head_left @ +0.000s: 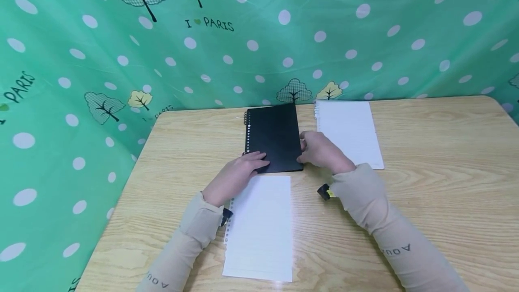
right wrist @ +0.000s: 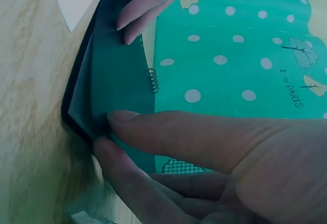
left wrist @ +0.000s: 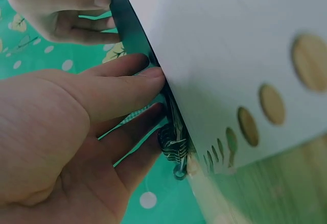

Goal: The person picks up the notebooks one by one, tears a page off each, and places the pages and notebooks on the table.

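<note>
A black notebook cover [head_left: 275, 132] with a row of holes along its left side lies at the back middle of the table. Dark binding coils [head_left: 245, 118] show beside those holes. My right hand [head_left: 322, 151] pinches the cover's right edge between thumb and index finger; in the right wrist view that edge stands slightly raised over a dark layer beneath. On the cover's lower left corner rests my left hand [head_left: 243, 168], its fingers fairly straight. Below the left hand lies a loose white ruled sheet [head_left: 261, 233], punched along its left side.
A stack of white ruled paper [head_left: 348, 134] with pale coils on its left lies behind my right hand. The wooden table [head_left: 438, 193] ends at the back against a green dotted curtain [head_left: 259, 21], which also hangs along the left.
</note>
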The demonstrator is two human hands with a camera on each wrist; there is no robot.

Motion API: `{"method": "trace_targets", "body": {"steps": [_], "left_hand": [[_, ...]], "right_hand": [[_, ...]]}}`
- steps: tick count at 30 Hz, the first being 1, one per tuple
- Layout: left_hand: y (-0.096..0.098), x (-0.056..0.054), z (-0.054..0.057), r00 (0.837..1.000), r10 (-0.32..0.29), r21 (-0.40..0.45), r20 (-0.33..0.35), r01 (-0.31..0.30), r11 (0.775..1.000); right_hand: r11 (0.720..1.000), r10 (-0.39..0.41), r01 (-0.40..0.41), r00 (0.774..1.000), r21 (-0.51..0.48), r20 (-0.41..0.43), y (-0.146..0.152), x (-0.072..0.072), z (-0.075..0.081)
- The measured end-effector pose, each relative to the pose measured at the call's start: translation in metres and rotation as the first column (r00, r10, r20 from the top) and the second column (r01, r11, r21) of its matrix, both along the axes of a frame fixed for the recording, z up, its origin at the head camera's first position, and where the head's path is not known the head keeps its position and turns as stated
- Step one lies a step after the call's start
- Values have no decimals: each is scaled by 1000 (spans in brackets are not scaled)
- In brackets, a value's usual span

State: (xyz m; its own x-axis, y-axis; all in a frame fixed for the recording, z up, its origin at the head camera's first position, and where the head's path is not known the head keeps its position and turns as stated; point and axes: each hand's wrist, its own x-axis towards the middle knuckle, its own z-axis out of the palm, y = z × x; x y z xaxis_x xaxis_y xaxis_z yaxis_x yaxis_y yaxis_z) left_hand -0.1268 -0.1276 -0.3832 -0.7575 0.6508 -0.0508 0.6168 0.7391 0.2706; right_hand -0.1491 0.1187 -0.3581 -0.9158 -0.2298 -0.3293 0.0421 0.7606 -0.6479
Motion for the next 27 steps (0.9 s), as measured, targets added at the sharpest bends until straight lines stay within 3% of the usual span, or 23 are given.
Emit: {"method": "trace_targets", "body": {"steps": [18,27], "left_hand": [[-1,-1,-2,1000,-20,6,-16,20,1000],[-1,0,0,1000,-12,-4,-7,12,1000]], "right_hand": [[996,2,2,999,93,-34,-6,0,-6],[988,39,-26,996,152,-81,-7,1,-6]]}}
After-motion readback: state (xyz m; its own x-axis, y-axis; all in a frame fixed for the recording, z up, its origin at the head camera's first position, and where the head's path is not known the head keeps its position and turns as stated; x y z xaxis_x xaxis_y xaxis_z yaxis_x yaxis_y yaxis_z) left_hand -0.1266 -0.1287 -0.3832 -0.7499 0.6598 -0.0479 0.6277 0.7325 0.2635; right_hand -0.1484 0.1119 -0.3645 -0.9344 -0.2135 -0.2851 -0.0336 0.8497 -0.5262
